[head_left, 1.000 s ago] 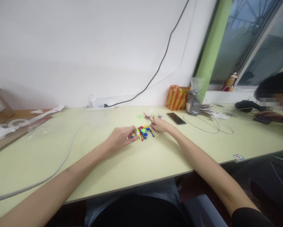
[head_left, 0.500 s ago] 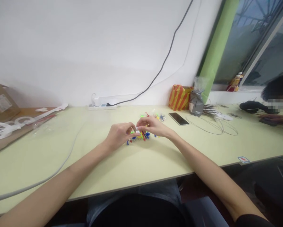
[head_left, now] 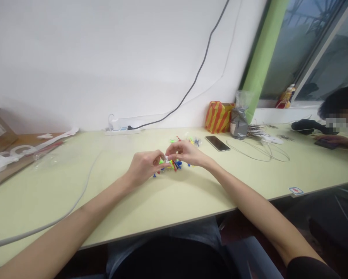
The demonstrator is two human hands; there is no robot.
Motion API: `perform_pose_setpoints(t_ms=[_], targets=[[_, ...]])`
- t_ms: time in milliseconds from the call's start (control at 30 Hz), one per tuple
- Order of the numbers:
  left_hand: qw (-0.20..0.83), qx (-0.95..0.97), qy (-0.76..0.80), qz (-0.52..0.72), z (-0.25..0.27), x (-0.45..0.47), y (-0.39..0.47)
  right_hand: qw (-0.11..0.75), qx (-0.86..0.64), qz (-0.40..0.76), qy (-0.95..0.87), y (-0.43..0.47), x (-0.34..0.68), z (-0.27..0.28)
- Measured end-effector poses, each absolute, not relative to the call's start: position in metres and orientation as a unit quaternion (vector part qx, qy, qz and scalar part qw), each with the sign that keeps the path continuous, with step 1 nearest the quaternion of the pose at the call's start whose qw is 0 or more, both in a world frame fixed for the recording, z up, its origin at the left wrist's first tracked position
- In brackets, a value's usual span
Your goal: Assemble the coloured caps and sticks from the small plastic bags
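I have both hands over the table (head_left: pixel 150 217), about midway between its near edge and the far edge along the wall. The left hand (head_left: pixel 144 166) is narrow, thumb and forefinger pinching a small white piece (head_left: pixel 167 159). The right hand (head_left: pixel 188 153) meets it from the other side, its fingertips narrowed on that same piece; I cannot make out its shape from here. Just under and beside the fingers lies a cluster of coloured plastic parts (head_left: pixel 178 165), red, blue, green and yellow, partly covered by the hands. A second small heap (head_left: pixel 195 142) sits beyond the right hand, nearer the far edge. To the right of that I see a phone (head_left: pixel 217 143) lying flat, with a striped bag (head_left: pixel 218 117) and a grey pouch (head_left: pixel 239 127) standing towards the far edge. A power strip (head_left: pixel 123 132) runs along that edge, left of the bag. A sticker (head_left: pixel 296 190) marks the near edge, on the right.
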State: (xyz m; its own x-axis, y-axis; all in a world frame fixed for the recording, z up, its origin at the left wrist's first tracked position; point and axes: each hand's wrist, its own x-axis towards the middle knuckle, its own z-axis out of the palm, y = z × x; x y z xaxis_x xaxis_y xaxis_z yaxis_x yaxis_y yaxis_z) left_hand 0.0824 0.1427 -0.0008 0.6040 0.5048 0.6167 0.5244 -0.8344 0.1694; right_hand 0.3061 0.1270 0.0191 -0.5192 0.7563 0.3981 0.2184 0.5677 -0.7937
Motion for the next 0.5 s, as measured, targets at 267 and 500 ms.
perform_pose_setpoints(t_ms=[267, 500], targets=[[0.022, -0.89, -0.345, -0.296, 0.0, 0.086, 0.14, 0.245, -0.491, 0.056, -0.834, 0.14, 0.347, 0.028], [0.017, -0.891, -0.348, -0.292, 0.004, 0.087, 0.136, 0.134, -0.482, 0.073, -0.863, 0.155, 0.363, 0.019]])
